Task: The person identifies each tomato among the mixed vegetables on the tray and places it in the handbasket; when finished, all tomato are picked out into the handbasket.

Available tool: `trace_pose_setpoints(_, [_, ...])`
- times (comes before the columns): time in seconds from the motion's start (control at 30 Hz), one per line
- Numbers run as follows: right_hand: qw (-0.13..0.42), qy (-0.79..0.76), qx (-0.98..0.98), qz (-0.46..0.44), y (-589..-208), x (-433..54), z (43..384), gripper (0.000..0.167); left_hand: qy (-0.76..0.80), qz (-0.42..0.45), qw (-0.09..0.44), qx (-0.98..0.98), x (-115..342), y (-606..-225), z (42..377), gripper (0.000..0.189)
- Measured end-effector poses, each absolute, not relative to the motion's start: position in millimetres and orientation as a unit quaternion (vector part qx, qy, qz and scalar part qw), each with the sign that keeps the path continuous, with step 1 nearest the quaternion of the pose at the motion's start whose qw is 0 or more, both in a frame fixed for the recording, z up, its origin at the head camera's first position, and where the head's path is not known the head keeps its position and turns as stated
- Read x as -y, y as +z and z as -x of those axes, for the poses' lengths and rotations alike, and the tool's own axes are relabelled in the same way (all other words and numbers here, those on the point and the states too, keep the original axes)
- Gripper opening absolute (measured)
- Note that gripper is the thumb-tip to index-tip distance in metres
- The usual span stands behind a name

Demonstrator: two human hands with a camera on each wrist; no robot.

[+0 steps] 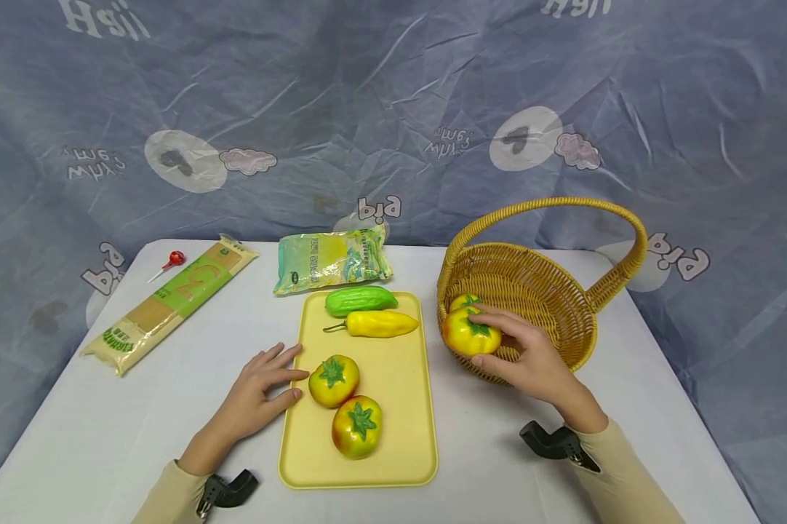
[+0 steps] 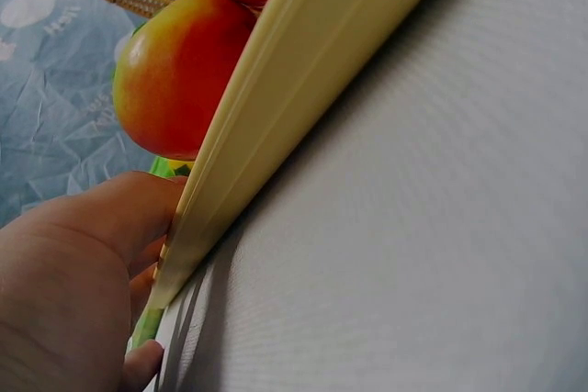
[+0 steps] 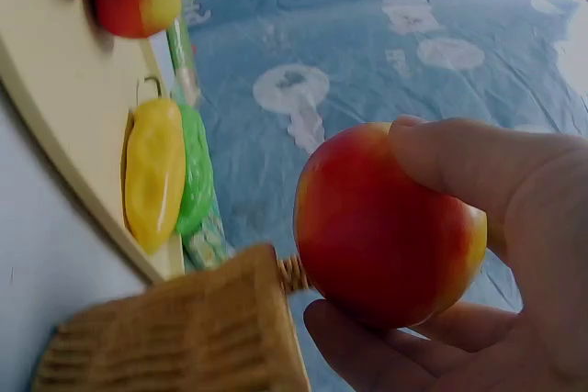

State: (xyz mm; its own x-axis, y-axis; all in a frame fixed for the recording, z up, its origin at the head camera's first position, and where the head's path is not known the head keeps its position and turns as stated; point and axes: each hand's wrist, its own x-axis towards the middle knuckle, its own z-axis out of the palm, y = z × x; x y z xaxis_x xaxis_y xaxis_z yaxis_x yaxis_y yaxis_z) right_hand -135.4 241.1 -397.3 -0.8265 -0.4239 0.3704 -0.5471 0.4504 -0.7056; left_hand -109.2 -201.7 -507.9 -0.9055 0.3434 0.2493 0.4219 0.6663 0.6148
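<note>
So closest up, there's a shiny tomato on a pale yellow tray (image 1: 403, 444), with a second one touching it just behind; both have a green star-shaped leafy cap. The left hand (image 1: 257, 391) is at the tray's left edge, fingers spread, touching the rim and gripping nothing. Over on the right, the right hand (image 1: 531, 356) pinches the held tomato (image 1: 464, 333) between thumb and fingers, over the left side of a golden-brown wicker basket (image 1: 531, 284). That one's a beauty: round, glossy, bright yellow on top with the same green cap, and the right wrist view shows a deep red underside fading to yellow at the sides. One more tomato peeks out just behind it. Further back on the tray there's a yellow pepper (image 1: 383, 324) and a bumpy green vegetable (image 1: 361, 300), then a green-and-yellow plastic packet (image 1: 331, 260), and finally a wrinkly blue-gray curtain (image 1: 367, 109).
</note>
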Motion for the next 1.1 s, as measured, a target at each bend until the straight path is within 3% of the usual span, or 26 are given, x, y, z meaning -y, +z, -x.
trace_pose_setpoints(0.3, [0.115,0.421,0.864,-0.25,-397,-263,136,0.056,-0.35,0.207,0.051,0.912,201,-508,109,0.027])
trace_pose_setpoints(1.1, [0.115,0.415,0.889,-0.155,-408,-295,160,0.056,-0.351,0.2,0.04,0.914,201,-507,109,0.026])
